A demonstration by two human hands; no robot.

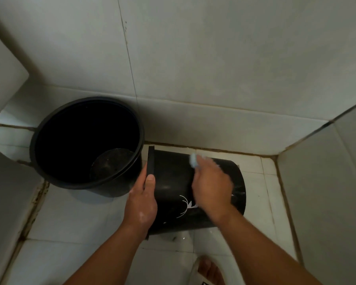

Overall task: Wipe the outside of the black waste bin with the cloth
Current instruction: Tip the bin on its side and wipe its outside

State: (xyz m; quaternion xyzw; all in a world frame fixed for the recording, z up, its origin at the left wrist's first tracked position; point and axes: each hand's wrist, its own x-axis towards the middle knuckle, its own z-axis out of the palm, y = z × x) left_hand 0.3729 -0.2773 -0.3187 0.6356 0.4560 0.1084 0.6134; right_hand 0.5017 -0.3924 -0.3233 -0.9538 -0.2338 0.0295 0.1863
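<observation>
Plainly, the waste bin (pixel 173 182) could have rolled on the wet-looking floor (pixel 70 212) if the left grip (pixel 144 199), clasped round its rim with the thumb on top, had slipped. The right grip (pixel 211 187), blurred, pinched a wadded pale blue cloth (pixel 193 160) against the bin's upper side, so the underside risked being missed. The bin lay on its side just beside an upright bucket (pixel 70 140), glossy black with a white line drawing.
</observation>
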